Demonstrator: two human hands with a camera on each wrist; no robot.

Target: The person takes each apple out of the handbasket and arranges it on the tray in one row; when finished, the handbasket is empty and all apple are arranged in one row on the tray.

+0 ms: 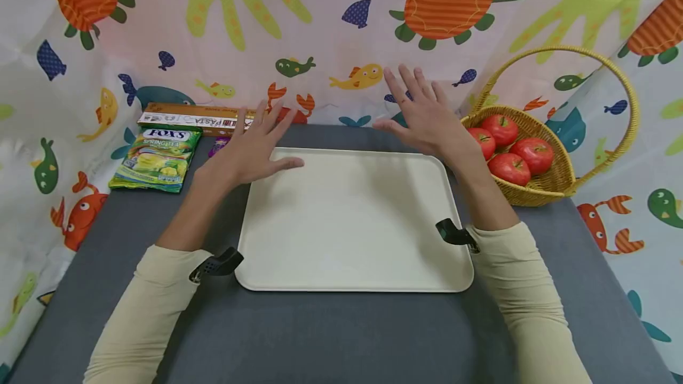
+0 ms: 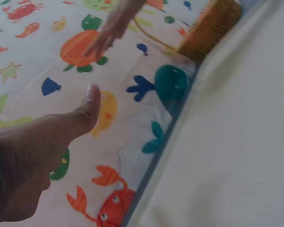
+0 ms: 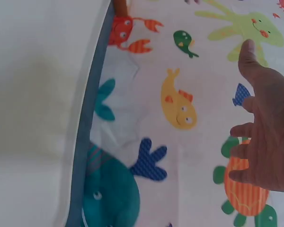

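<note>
Both hands are raised over the far part of a cream tray (image 1: 354, 224), palms down and fingers spread, with nothing in them. My left hand (image 1: 251, 150) hovers by the tray's far left corner, near a green Fox's candy bag (image 1: 157, 159) and a long pasta box (image 1: 194, 116). Partly behind that hand is a small purple packet (image 1: 219, 146). My right hand (image 1: 424, 114) is above the far right edge, its forearm passing beside a wicker basket (image 1: 539, 191). Several red apples (image 1: 535, 156) lie in the basket. The left wrist view shows the left thumb (image 2: 87, 111) held out straight.
A grey table (image 1: 347, 336) carries everything. Behind it and at both sides hangs a white curtain (image 1: 331, 40) printed with sea animals. The basket's tall handle (image 1: 632, 111) arches up at the right. A dark strap (image 1: 219, 262) is on each wrist.
</note>
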